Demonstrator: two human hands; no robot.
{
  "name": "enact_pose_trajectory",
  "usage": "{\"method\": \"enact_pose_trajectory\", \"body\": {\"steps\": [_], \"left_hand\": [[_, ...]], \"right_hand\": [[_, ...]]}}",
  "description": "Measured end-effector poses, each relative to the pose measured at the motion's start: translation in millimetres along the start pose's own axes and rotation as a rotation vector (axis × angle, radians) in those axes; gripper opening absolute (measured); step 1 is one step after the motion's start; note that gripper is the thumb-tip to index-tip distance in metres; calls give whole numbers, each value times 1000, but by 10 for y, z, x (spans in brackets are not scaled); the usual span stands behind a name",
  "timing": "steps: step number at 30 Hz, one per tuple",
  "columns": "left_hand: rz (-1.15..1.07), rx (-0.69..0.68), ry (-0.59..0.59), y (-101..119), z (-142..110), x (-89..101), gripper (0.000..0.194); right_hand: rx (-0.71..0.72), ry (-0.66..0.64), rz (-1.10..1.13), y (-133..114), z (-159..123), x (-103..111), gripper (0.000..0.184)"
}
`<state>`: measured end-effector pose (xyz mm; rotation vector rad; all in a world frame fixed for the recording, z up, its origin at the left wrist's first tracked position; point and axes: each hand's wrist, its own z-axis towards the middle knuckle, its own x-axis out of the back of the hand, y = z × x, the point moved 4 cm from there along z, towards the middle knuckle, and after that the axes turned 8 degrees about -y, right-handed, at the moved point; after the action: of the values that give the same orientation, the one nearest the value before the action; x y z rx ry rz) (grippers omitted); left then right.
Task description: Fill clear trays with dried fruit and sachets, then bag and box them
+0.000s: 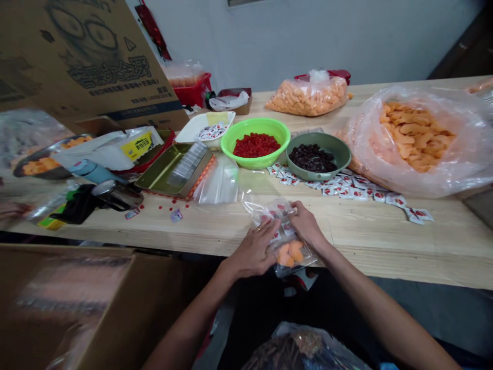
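**Left hand** point(252, 252): it's pressing down across the front of a clear zip bag point(265, 213), fingers lying flat on the plastic.

**Right hand** point(306, 223): it's clamping the top edge of that same bag, just beside the left hand.

**Grip state:** both hands are closed on the bag and holding it, not open at all, though neither one is fully fisted.

**Bag contents:** orange dried pieces point(288, 254) are sitting at the bottom, and small sachets point(279, 208) are showing higher up.

**Bag location:** it's lying on the edge of the wooden tabletop point(385, 252), in front of the green plastic bowl point(283, 134).

**Green plastic bowl:** it's holding diced red candied fruit point(256, 145).

**Right of the bowl:** an olive-green bowl point(341, 149) is carrying dark dried fruit point(313, 158), loose sachets point(341, 187) are spreading out in front of it, and a big plastic bag point(418, 139) is holding more orange pieces.

**Left of the bowl:** a brass-coloured metal tray point(171, 172) is sitting there, with a white tray point(188, 128) of sachets behind it.
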<state>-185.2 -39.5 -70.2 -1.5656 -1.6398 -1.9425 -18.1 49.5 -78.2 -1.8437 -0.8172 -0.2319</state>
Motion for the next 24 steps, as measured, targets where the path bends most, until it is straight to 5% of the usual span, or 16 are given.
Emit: {"method": "enact_pose_trajectory", "body": {"steps": [4,9,13,17,24], "left_hand": [[72,190,-79,247,32,-224,123],[80,257,22,393,67,-343,97],[14,244,155,341,46,-298,95],[-24,335,292,181,45,-255,108],[244,272,442,61,140,-135,32]], "right_hand": [[51,170,-631,-149,-66,-42,40],[446,142,-995,-271,-101,-124,30],[594,-9,-1025,-241,-69,-113,38],[629,-86,-976,-207,-113,-113,26],[742,-211,-614,-118,-409,-237,13]]}}
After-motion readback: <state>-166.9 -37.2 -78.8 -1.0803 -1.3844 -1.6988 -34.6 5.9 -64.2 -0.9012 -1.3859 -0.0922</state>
